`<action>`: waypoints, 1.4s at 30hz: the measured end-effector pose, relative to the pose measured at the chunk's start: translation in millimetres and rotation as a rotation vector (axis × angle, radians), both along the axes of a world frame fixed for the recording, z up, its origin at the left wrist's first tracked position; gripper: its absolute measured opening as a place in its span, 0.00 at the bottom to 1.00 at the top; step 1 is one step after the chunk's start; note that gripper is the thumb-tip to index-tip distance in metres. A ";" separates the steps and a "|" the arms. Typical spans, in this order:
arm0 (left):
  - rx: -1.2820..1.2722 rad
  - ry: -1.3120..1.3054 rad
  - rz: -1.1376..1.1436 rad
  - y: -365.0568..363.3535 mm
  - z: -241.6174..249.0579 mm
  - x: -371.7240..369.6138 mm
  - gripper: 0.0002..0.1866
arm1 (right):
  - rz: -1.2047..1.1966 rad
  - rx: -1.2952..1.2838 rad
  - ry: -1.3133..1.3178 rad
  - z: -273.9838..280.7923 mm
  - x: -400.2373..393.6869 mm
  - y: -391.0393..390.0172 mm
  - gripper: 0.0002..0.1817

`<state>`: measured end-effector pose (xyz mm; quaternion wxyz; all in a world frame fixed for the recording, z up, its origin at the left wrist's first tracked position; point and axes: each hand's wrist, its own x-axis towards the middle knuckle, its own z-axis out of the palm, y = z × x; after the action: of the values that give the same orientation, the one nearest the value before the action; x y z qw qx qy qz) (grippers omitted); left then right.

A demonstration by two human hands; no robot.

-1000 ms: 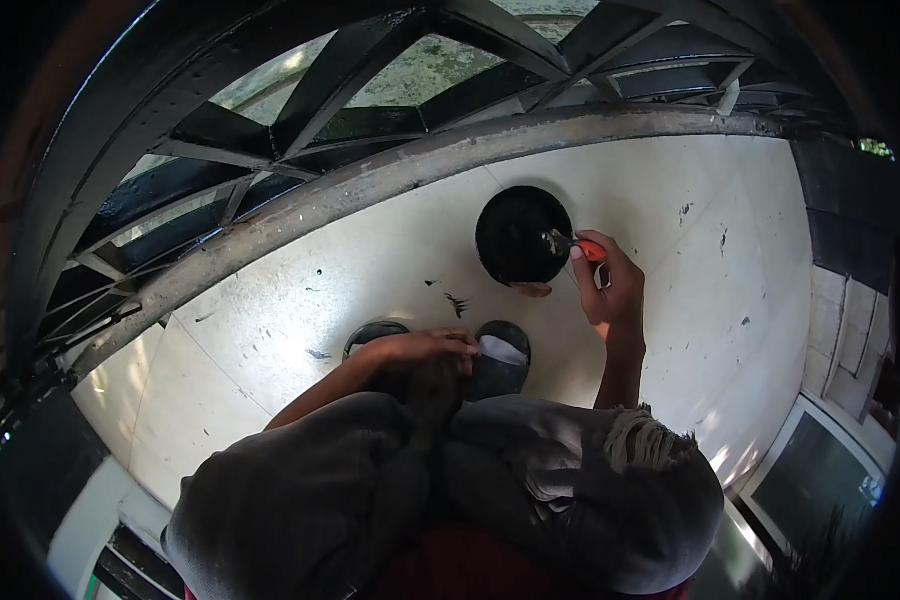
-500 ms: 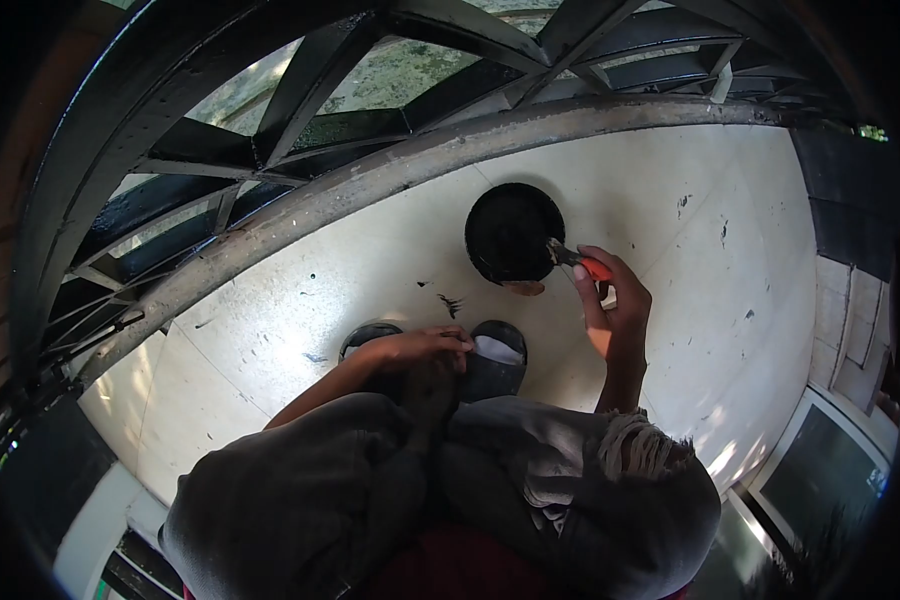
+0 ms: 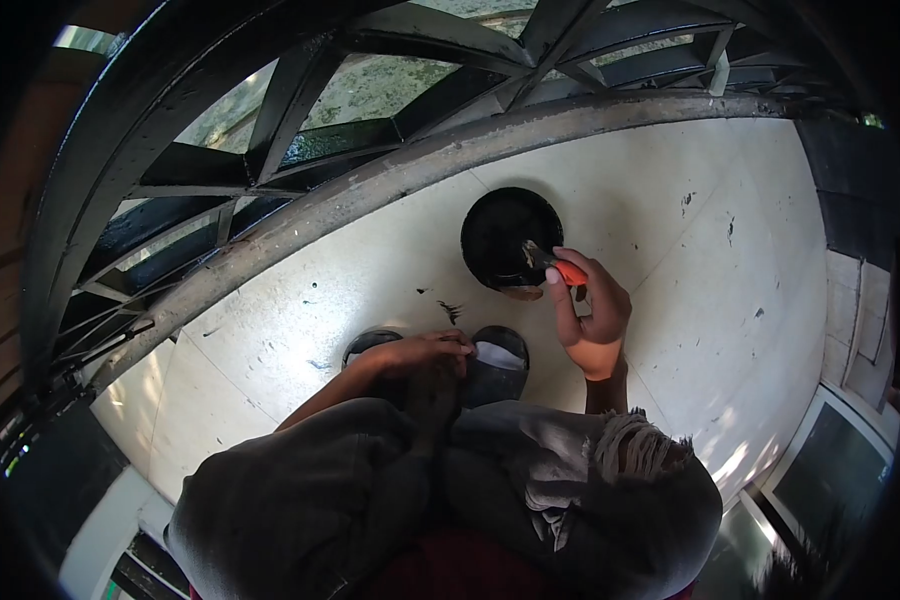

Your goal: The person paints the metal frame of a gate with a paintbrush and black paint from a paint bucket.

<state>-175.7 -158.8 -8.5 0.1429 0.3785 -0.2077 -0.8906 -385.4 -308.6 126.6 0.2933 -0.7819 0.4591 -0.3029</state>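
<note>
My right hand [image 3: 597, 317] is closed round the orange handle of a paintbrush [image 3: 569, 271]. The brush's dark, paint-smeared head reaches over the near right part of a round black paint container [image 3: 510, 238] on the floor. Dark paint seems to fill the container, and a brownish piece shows at its near edge. Between my knees, my left hand [image 3: 432, 350] lies low across my lower legs with its fingers curled together. Nothing shows in it. Its fingertips are close to the dark slipper [image 3: 500, 372] on my right foot.
A black metal lattice gate [image 3: 260, 150] spans the far side, behind a raised grey sill [image 3: 390, 160]. Dark paint marks [image 3: 451, 311] dot the pale tiled floor [image 3: 690, 270]. A framed dark glass panel [image 3: 832, 465] stands at the lower right.
My right hand has moved slightly left, bringing the brush head further over the black container. My left hand stays in place. The view has shifted a little.
</note>
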 end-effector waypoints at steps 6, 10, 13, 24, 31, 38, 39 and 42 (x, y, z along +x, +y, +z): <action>0.040 0.013 -0.004 -2.5 0.0 0.6 0.20 | -0.066 0.075 0.010 6.0 -6.3 1.2 0.12; 0.060 0.020 -0.009 -1.9 1.0 -1.1 0.20 | -0.139 0.237 0.000 8.7 -6.9 -3.1 0.12; 0.064 0.002 -0.010 -5.7 3.7 -0.1 0.21 | -0.104 0.209 -0.040 6.0 -15.6 -4.9 0.12; 0.124 0.006 0.055 -3.8 2.4 -2.2 0.20 | -0.094 0.107 0.027 6.1 -5.0 -0.6 0.11; 0.129 0.028 0.081 -0.5 -2.7 -3.5 0.18 | -0.028 -0.003 0.029 -8.1 -5.1 3.9 0.12; 0.159 0.027 0.124 1.8 -3.5 -2.2 0.19 | -0.003 0.014 -0.062 0.5 -6.7 7.8 0.12; 0.162 0.025 0.125 2.8 -3.5 -1.6 0.19 | -0.048 0.035 -0.074 6.3 -9.0 8.4 0.12; 0.180 0.030 0.136 0.9 -3.1 -4.0 0.19 | -0.105 0.065 -0.104 8.3 -9.6 5.2 0.12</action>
<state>-179.7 -157.9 -11.6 0.1713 0.3898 -0.0987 -0.8994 -395.0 -303.5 134.8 0.3257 -0.7299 0.4936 -0.3428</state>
